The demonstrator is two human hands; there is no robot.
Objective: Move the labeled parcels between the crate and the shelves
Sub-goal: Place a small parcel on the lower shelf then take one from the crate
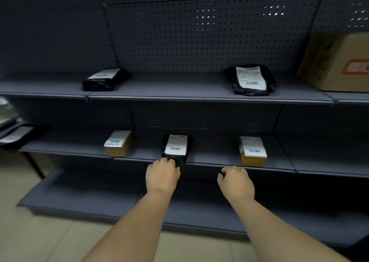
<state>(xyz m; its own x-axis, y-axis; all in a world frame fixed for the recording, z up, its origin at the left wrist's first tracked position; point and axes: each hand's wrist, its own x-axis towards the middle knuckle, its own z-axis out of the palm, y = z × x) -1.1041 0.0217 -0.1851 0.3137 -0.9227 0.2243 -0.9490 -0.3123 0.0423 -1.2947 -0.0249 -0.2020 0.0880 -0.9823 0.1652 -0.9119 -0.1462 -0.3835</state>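
Note:
A black parcel (175, 148) with a white label lies at the front of the middle shelf (215, 158). My left hand (162, 174) grips its near end with curled fingers. My right hand (235, 179) hovers just below the shelf's front edge, fingers loosely curled and holding nothing. On the same shelf a brown box parcel (118, 144) stands to the left and a yellow-brown one (252, 152) to the right. The upper shelf (169, 90) carries two black bagged parcels, one at the left (104, 80) and one at the right (250, 80). No crate is in view.
A large cardboard box (337, 62) sits on the upper shelf at the far right. More flat parcels (14, 134) lie at the left edge. The bottom shelf (79, 193) juts out over a tiled floor (40, 237). Perforated panels back the shelves.

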